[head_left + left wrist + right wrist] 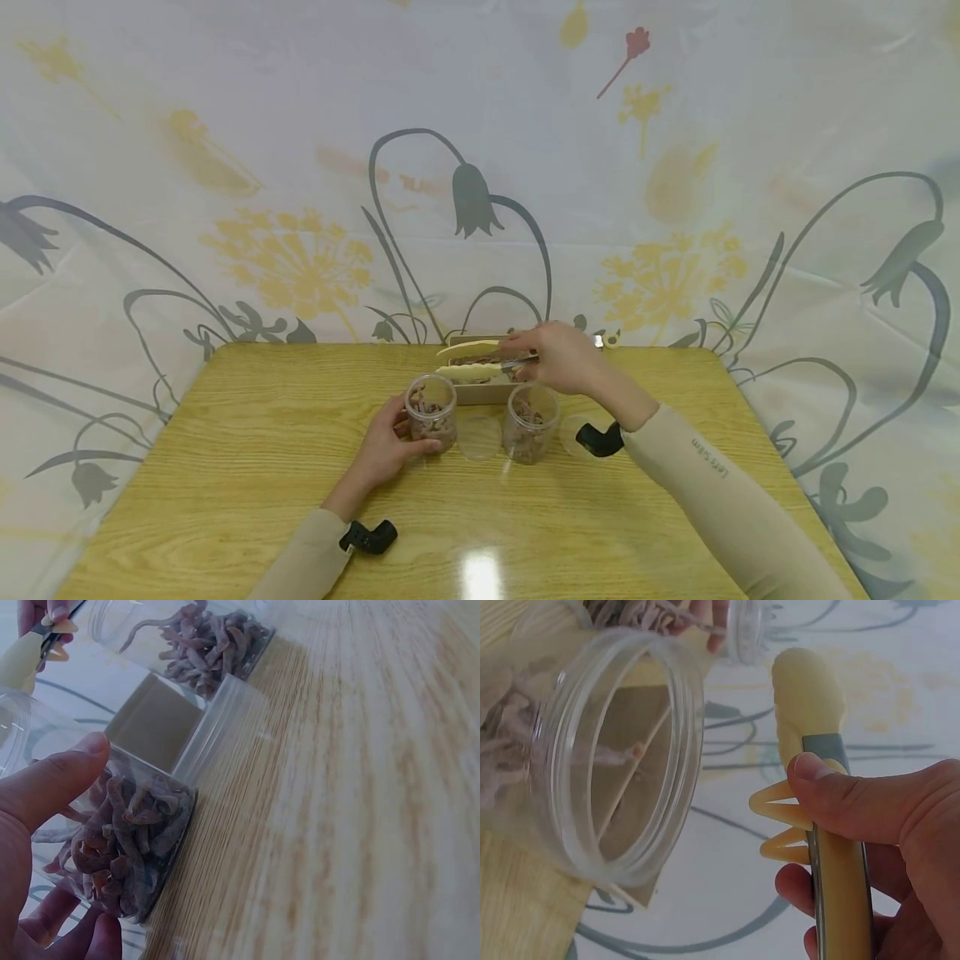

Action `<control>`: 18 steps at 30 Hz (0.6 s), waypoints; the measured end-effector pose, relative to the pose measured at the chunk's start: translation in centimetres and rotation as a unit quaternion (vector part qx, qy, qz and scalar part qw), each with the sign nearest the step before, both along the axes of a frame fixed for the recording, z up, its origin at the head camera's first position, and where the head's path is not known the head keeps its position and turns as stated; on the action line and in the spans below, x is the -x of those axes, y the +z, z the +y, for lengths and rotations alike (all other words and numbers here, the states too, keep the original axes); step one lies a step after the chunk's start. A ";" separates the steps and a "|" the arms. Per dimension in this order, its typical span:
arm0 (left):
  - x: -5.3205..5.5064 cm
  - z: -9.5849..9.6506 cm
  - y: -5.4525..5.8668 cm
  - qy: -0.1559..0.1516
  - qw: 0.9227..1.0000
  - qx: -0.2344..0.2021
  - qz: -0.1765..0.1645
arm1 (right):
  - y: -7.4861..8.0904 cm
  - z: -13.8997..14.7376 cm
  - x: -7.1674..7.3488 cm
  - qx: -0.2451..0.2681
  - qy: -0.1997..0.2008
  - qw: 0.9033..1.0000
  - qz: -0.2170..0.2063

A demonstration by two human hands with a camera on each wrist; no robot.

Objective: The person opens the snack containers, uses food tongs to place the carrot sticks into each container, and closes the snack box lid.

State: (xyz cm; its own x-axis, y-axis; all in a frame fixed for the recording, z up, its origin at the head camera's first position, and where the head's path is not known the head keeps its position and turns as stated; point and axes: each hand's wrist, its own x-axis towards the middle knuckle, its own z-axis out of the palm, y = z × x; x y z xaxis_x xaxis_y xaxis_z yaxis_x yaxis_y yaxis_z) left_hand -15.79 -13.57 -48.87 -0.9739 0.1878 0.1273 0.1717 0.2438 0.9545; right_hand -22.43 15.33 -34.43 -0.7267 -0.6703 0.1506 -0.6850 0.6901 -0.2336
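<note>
While gripping one jar (432, 409) with left hand (388, 446) and tongs (823, 746) with right hand (562, 358), could topple unsupported jar (533, 427) and spill strips (210, 649) by lowering tongs carelessly.

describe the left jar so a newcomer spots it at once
On the yellow wood-grain table, find the tan box near the far edge. Nearer the camera, by its left end, is the left jar, clear, open, part-filled with brownish strips. Unlike the right jar, it is gripped by the left hand.

The head view looks forward and down. Both tilted, nearer wrist views share clear cylindrical plastic jars (555, 757), frame left.
</note>
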 end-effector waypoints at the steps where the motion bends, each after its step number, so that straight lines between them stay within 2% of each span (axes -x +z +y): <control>1: 0.2 -0.1 -0.5 0.001 1.000 0.000 0.001 | 0.0 0.2 0.2 0.002 -0.007 1.000 -0.008; 5: 0.9 -0.3 -2.0 0.001 1.000 -0.006 0.001 | -0.1 0.9 0.8 0.007 -0.036 0.999 -0.039; 12: 1.0 -0.5 -2.4 -0.003 1.000 -0.014 0.004 | -0.9 2.0 1.8 0.014 -0.066 0.995 -0.079; 14: 0.9 -0.4 -2.1 0.001 1.000 -0.010 -0.001 | -1.2 2.3 2.1 0.013 -0.070 0.994 -0.080; 18: -0.1 -0.1 0.2 -0.001 1.000 -0.004 -0.014 | -1.9 2.6 2.7 0.004 -0.076 0.994 -0.079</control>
State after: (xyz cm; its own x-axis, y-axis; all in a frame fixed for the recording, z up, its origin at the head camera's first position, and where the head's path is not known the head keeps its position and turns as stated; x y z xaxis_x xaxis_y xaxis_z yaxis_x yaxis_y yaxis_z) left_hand -15.70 -13.63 -48.66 -0.9768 0.1887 0.1017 0.1456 0.2356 0.9609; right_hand -25.08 17.95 -36.34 -0.8344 -0.5503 0.0319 -0.5275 0.7804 -0.3359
